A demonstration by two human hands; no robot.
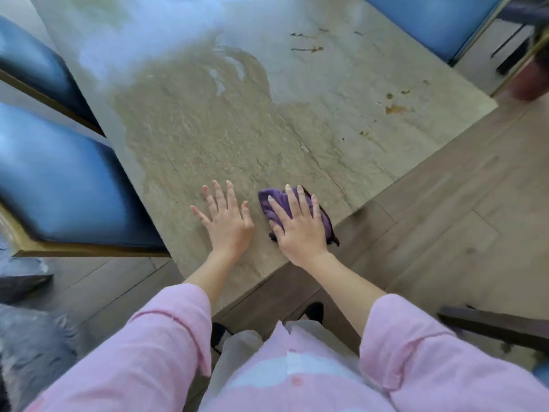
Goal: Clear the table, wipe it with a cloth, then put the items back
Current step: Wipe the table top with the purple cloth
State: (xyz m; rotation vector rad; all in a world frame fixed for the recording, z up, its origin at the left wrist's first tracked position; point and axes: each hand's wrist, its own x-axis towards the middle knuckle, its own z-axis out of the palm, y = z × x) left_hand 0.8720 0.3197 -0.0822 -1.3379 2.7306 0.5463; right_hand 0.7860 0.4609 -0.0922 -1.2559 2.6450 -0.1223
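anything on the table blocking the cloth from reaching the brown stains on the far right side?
Nothing visible. The right hand presses the purple cloth flat near the table's near edge; the surface between it and the brown stains holds no objects. The left hand lies flat beside it, off that path.

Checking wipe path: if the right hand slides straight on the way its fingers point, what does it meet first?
Nothing: the right hand, flat on the purple cloth, points across bare table; orange stains seem off to the right.
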